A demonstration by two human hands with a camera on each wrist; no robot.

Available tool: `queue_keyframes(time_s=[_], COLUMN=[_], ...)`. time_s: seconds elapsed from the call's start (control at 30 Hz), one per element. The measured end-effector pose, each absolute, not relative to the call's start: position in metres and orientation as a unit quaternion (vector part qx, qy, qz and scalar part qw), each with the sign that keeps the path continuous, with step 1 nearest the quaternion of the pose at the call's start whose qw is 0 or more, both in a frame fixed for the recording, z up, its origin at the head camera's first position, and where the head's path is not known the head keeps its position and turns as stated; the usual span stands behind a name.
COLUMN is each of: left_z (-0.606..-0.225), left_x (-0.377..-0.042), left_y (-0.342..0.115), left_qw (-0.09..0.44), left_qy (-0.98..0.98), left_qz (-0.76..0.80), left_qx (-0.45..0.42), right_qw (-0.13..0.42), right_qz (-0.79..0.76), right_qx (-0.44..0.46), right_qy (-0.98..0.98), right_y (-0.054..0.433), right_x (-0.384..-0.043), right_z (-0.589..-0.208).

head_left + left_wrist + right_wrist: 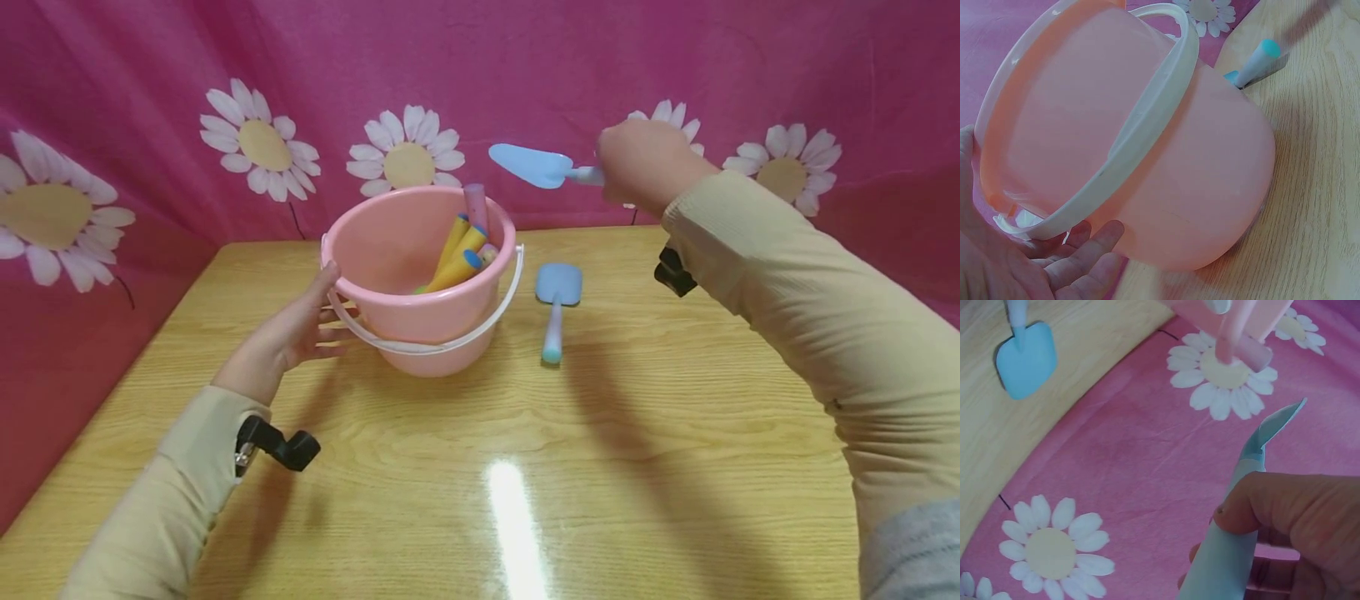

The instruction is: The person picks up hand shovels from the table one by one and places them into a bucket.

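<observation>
My right hand (648, 162) grips the pale handle of a light blue toy trowel (532, 165), raised beyond the table's far edge. In the right wrist view the thumb presses along the trowel's handle (1219, 565), its blade seen nearly edge-on. A pink bucket (420, 312) stands on the table with its white handle (450, 343) hanging down in front. My left hand (296, 333) touches the bucket's left side, thumb at the rim and fingers loosely extended beneath. Inside lean several yellow handles with blue ends (459, 271) and a pink cylindrical handle (476, 207); their lower parts are hidden.
A blue toy shovel (558, 285) with a pale handle lies right of the bucket. Behind the wooden table (420, 467) hangs a magenta cloth (525, 75) printed with white daisies, which also covers the left side.
</observation>
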State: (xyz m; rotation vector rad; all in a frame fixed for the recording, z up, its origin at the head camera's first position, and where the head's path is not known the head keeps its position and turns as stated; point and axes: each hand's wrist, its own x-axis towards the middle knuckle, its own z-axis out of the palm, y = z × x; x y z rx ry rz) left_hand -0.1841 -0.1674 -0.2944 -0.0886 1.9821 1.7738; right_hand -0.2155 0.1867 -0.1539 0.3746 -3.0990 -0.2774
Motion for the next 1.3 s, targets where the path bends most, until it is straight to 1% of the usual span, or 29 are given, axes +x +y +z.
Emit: queue_keyframes(time_s=[0.17, 0.5, 0.87, 1.1, 1.3], left_z=[-0.294, -0.294, -0.293, -0.292, -0.293], left_x=[-0.184, -0.185, -0.184, -0.183, -0.183], left_y=[-0.167, -0.167, -0.167, -0.167, -0.166], left_qw=[0.239, 0.235, 0.239, 0.234, 0.233], left_qy=[0.725, 0.729, 0.728, 0.729, 0.727], left_qz=[0.645, 0.642, 0.642, 0.642, 0.645], left_qx=[-0.035, -0.032, -0.034, -0.03, -0.037], right_qw=[0.029, 0.067, 0.059, 0.025, 0.023], right_qz=[-0.082, -0.129, -0.159, -0.185, -0.192], right_qx=[0.149, 0.172, 0.188, 0.19, 0.211], right_qy=[-0.985, -0.974, -0.967, -0.964, -0.958], right_y=[0.176, 0.151, 0.121, 0.103, 0.09], right_x=[-0.209, -0.204, -0.197, -0.2, -0.203], right_z=[-0.148, -0.141, -0.147, -0.151, -0.161])
